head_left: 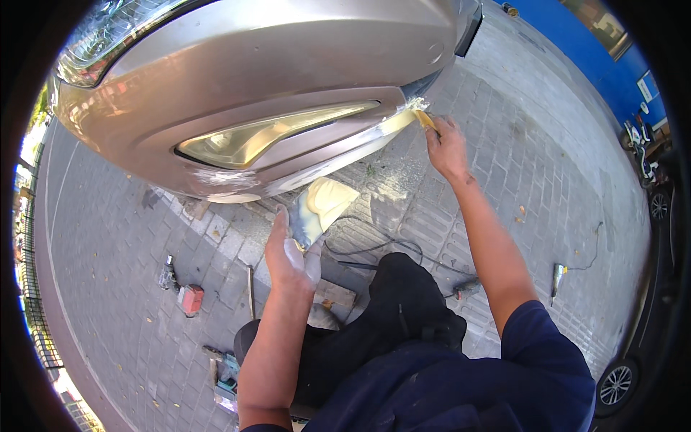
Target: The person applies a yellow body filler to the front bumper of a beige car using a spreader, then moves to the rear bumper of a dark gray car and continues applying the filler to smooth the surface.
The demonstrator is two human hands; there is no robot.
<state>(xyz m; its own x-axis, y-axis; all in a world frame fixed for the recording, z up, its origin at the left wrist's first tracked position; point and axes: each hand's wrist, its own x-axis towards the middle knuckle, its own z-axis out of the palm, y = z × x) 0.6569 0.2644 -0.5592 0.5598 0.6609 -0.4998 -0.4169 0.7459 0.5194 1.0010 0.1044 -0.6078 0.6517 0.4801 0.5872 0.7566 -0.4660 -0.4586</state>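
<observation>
Head view: the left hand [294,252], partly closed, is holding a board [305,222] between thumb and fingers; it is looking light and stiff, its lower end offering a hold clear of the yellow paste [334,201], which is seeming soft and slippery. Farther off, the right hand [449,150] is pinching a thin, probably bendy spreader [426,119] at the car bumper's [288,68] lower corner.

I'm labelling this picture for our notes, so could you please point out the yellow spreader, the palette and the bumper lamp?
Yellow spreader [425,119]: head view, middle of its visible blade.
Palette [305,225]: head view, its grey-blue part beside the cream paste [330,200].
Bumper lamp [252,141]: head view, middle of its lens.
</observation>
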